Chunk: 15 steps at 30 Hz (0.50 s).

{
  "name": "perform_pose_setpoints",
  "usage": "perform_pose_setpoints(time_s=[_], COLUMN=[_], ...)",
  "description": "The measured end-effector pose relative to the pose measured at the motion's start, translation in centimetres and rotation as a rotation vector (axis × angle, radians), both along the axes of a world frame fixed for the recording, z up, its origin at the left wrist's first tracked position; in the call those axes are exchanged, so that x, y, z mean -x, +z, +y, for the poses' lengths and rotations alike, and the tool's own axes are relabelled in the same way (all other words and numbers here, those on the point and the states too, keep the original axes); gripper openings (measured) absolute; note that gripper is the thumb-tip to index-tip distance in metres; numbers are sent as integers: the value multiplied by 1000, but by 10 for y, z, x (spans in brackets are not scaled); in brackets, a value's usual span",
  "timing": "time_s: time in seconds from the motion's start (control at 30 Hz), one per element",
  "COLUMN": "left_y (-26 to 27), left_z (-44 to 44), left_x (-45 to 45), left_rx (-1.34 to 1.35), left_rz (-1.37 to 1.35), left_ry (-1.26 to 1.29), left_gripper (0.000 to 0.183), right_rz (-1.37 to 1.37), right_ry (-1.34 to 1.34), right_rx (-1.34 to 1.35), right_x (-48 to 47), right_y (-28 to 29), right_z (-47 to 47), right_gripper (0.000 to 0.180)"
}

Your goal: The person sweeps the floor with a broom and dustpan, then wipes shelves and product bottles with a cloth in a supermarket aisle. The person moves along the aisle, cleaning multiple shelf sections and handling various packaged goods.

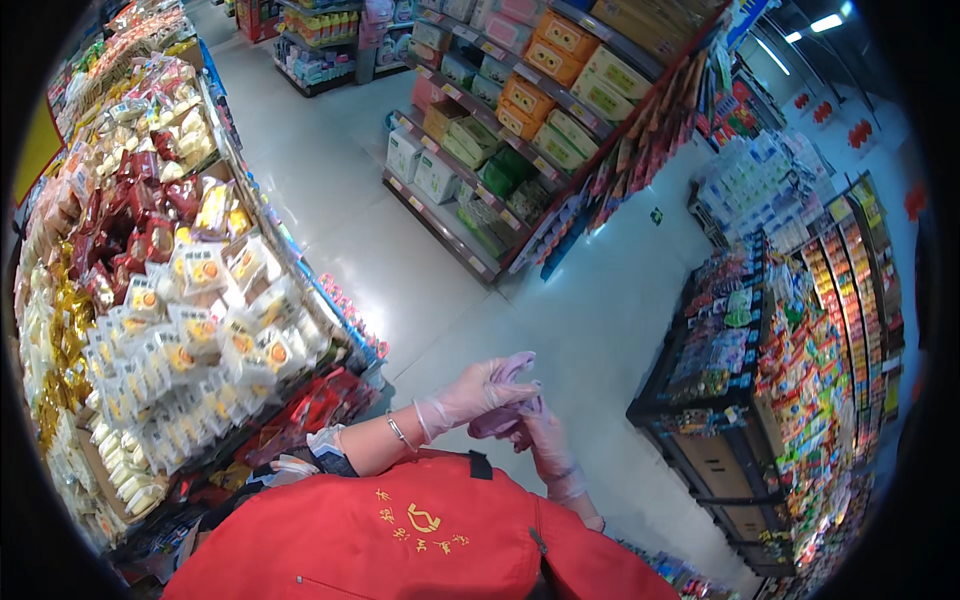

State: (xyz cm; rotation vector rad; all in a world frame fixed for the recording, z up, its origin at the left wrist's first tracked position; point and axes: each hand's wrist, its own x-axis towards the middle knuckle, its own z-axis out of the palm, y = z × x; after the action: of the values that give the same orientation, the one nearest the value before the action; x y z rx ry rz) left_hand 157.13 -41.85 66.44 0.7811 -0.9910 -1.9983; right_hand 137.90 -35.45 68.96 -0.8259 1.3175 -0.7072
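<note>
My left hand (474, 391), in a thin translucent glove, grips a crumpled purple cloth (501, 421) in front of my chest. A metal bracelet (400, 430) circles the wrist behind that glove. Gloved in the same way, my right hand (541, 441) holds the cloth from the other side, close against my left hand. Folds of cloth stick out above and below the fingers, and some fingertips are hidden in it. Below both hands spreads the red apron (420, 540) I wear, which bears yellow writing and an emblem.
To my left is a display counter of packaged snacks (202, 337) in heaped sections. Ahead stands a shelf unit (480, 165) with boxed and bagged goods. A black rack (697, 420) with colourful packets rises on the right. Tiled floor (450, 322) runs between them.
</note>
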Motion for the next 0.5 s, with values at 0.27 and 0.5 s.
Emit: perform_pose_setpoints(time_s=[0.27,0.5], left_y=[-5,-6], left_z=[-157,-258], left_x=[-6,-55], left_rx=[-97,-118], left_rz=[-18,-139], left_ry=[-68,77], left_gripper=[88,89], right_rz=[-269,-197], right_ry=[-255,-35], right_rx=[81,120], right_x=[15,-9], right_y=[-7,-34], right_z=[-190,-376], right_gripper=[27,33])
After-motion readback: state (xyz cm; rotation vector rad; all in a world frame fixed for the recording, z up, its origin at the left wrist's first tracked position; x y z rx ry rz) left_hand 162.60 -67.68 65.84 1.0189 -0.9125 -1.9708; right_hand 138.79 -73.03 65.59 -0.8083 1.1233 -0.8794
